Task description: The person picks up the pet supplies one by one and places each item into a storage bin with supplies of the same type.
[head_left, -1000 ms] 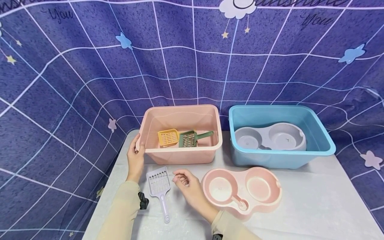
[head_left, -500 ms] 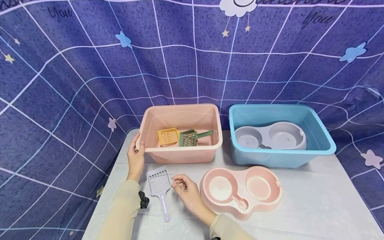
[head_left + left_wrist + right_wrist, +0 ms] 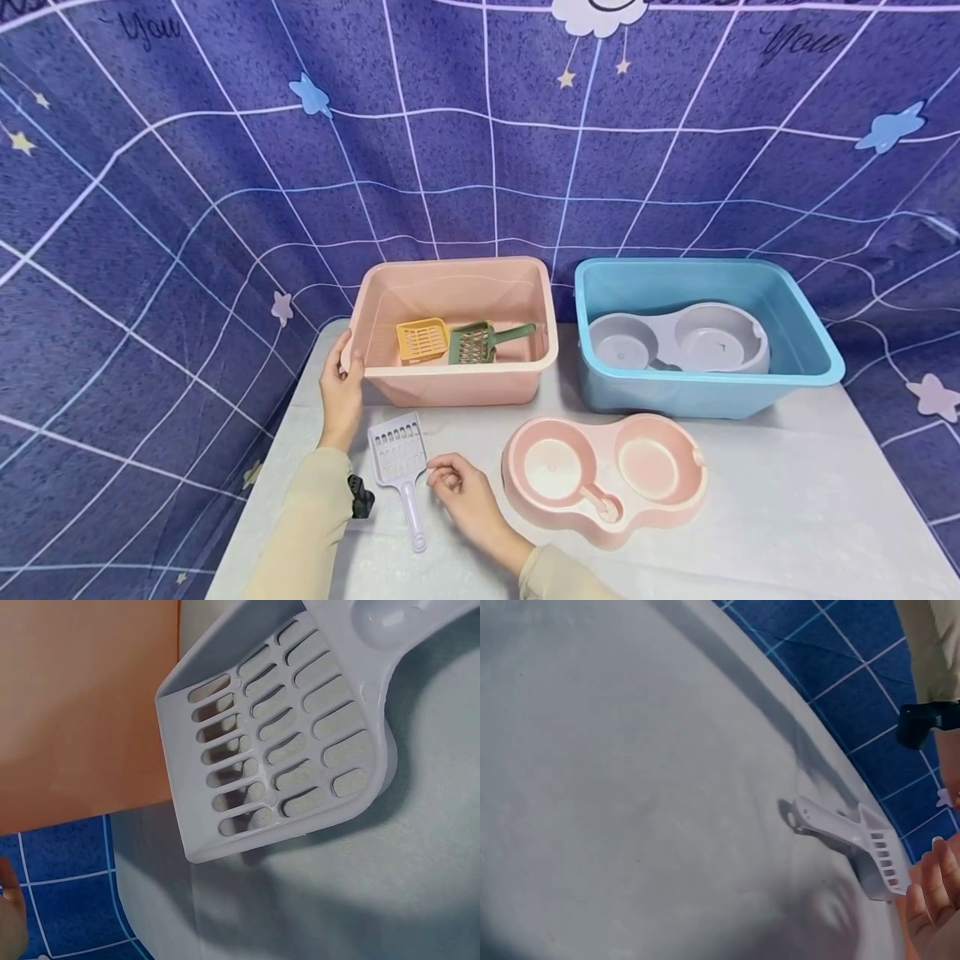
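Observation:
My left hand (image 3: 341, 404) rests against the left front corner of a pink litter box (image 3: 453, 388), fingers along the outer side, thumb at the front. Inside it lie a yellow litter scoop (image 3: 422, 340) and a green litter scoop (image 3: 512, 334). On the table in front is a lavender litter scoop (image 3: 408, 500), slotted head toward the box; it fills much of the left wrist view. My right hand (image 3: 468, 504) hovers at its right side, fingers loosely curled and holding nothing. Whether the fingertips touch the scoop's edge I cannot tell.
To the right of my right hand sits a pink double pet bowl (image 3: 600, 454). Behind it stands a blue litter box (image 3: 690, 398) holding a grey double bowl (image 3: 663, 329). A purple-blue patterned curtain (image 3: 450, 158) hangs behind the light grey table (image 3: 787, 508).
My right hand has come slightly down and closer to the lavender scoop's right edge. The left hand stays at the box corner. The head view has tilted a little.

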{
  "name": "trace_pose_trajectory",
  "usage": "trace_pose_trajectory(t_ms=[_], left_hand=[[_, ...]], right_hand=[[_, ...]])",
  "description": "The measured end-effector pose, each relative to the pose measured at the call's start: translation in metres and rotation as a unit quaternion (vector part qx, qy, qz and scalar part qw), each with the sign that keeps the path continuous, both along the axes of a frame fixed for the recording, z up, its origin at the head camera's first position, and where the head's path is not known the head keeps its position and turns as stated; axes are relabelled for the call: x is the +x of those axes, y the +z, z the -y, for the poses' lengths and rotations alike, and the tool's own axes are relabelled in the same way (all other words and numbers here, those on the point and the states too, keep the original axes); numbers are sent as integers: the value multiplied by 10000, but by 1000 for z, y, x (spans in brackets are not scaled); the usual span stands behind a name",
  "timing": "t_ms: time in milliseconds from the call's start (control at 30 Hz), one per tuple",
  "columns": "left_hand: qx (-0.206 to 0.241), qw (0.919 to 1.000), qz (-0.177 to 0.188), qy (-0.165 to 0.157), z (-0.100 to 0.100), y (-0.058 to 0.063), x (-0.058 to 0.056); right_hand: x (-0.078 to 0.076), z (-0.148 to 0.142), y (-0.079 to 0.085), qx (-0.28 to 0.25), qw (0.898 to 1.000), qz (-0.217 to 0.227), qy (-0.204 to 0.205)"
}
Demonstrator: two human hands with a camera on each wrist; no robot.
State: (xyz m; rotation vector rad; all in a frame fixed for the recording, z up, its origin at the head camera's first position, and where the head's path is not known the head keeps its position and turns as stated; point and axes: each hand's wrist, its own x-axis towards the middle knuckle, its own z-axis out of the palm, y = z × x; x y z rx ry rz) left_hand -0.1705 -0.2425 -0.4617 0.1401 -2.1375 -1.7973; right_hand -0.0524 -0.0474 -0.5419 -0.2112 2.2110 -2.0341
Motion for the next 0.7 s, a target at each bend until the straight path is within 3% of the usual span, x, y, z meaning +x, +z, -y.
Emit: trace_pose_trajectory(t_ms=[700], left_hand=[[-10,10000,-39,25,0,0,0]], right_hand=[[11,9,-26,212,9993,315,76]])
